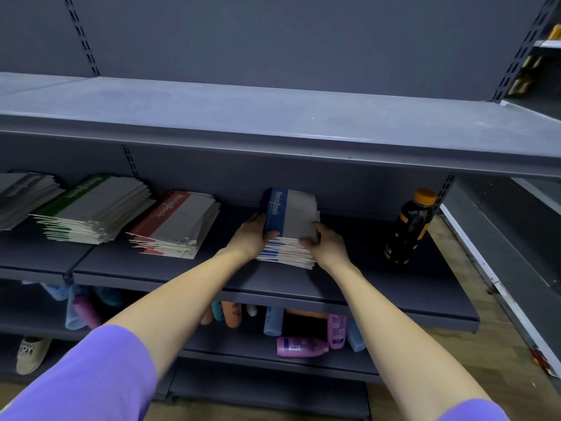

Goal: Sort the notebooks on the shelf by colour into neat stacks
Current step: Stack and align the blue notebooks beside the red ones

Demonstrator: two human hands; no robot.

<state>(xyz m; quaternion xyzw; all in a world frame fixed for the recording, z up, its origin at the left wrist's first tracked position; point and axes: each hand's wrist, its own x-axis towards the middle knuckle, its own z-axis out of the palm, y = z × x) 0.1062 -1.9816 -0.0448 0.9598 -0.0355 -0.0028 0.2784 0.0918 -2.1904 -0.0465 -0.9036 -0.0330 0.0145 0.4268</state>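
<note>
both hands, left (pixel 250 238) and right (pixel 326 245), grip the blue notebooks (pixel 290 227) from either side on the shelf (pixel 364 287).

Your hands flank the notebook stack (pixel 290 229) on the middle shelf (pixel 349 281), three more stacks (pixel 179 226) to its left, a bottle (pixel 409 229) to its right, toiletries (pixel 300 346) on the shelf below.

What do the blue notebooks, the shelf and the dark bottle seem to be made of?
Blue notebooks: paper with matte card covers, thin pale page edges showing. Shelf: probably painted metal, matte grey, slotted uprights. Dark bottle: likely glossy plastic, orange cap.
</note>
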